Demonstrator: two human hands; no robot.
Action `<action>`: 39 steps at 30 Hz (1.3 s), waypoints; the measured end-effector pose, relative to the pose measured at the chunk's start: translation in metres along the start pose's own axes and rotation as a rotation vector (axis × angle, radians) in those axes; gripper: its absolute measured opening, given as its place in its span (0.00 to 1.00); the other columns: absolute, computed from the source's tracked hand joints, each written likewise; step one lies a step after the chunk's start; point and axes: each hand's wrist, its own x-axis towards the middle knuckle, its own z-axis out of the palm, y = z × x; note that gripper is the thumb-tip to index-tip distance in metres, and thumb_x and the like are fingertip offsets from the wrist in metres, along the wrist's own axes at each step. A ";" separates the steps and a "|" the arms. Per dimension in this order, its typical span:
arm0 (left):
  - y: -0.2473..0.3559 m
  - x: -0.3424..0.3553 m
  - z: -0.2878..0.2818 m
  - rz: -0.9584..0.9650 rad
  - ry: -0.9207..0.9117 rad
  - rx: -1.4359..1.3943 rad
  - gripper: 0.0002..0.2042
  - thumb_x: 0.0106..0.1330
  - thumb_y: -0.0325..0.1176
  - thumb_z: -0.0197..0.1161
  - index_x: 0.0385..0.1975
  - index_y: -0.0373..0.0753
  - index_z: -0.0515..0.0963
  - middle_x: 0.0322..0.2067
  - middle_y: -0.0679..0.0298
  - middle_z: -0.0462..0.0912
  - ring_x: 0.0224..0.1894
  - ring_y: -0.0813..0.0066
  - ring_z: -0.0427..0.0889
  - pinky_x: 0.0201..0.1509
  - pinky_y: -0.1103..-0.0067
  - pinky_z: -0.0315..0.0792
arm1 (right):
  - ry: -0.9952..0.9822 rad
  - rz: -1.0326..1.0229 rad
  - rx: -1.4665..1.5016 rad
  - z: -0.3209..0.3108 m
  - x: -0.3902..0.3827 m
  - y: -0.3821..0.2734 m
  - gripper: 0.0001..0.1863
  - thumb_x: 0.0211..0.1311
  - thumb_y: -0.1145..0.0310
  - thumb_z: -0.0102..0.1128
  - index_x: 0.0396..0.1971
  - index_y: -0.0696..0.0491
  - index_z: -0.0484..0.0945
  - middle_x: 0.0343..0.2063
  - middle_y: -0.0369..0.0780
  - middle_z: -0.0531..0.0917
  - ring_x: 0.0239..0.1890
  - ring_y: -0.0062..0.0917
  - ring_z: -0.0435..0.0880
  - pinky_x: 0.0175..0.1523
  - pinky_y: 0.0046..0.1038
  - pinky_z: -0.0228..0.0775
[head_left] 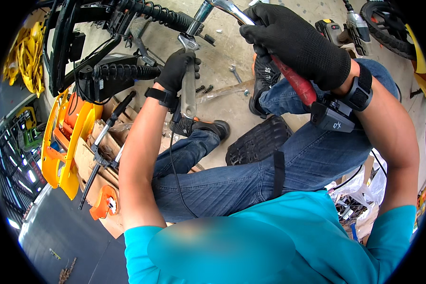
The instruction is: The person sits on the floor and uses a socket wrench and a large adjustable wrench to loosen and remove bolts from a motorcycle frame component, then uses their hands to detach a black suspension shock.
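We note left grip [179, 71] clasping a wrench [189, 92], right grip [300, 47] a red-handled tool [296, 79] (far end cropped); concrete floor [227, 53] beneath.

A frame [57, 78] stands left of the wrench [189, 92] in the left hand [177, 71]. Right of the wrench, a spanner [235, 73] lies on the floor [236, 49], just beside a shoe [265, 81].
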 end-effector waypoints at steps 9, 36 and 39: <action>-0.026 0.012 0.035 0.087 0.119 -0.059 0.10 0.61 0.28 0.52 0.42 0.36 0.66 0.27 0.59 0.74 0.24 0.68 0.76 0.25 0.71 0.77 | -0.003 0.024 0.076 0.003 0.002 0.000 0.11 0.63 0.67 0.57 0.33 0.61 0.74 0.18 0.37 0.76 0.20 0.19 0.75 0.25 0.24 0.67; -0.057 0.027 0.074 0.185 0.332 0.006 0.20 0.60 0.28 0.52 0.51 0.35 0.58 0.27 0.58 0.73 0.21 0.71 0.74 0.20 0.73 0.75 | -0.184 -0.113 0.149 0.003 0.153 0.161 0.08 0.65 0.72 0.48 0.38 0.60 0.73 0.26 0.33 0.72 0.23 0.13 0.70 0.30 0.18 0.71; -0.067 0.035 0.077 0.234 0.376 0.066 0.23 0.61 0.28 0.50 0.56 0.37 0.53 0.23 0.55 0.74 0.18 0.66 0.77 0.20 0.70 0.74 | -0.171 0.148 0.535 0.020 0.145 0.148 0.07 0.65 0.74 0.46 0.37 0.61 0.72 0.26 0.34 0.71 0.23 0.14 0.70 0.30 0.19 0.71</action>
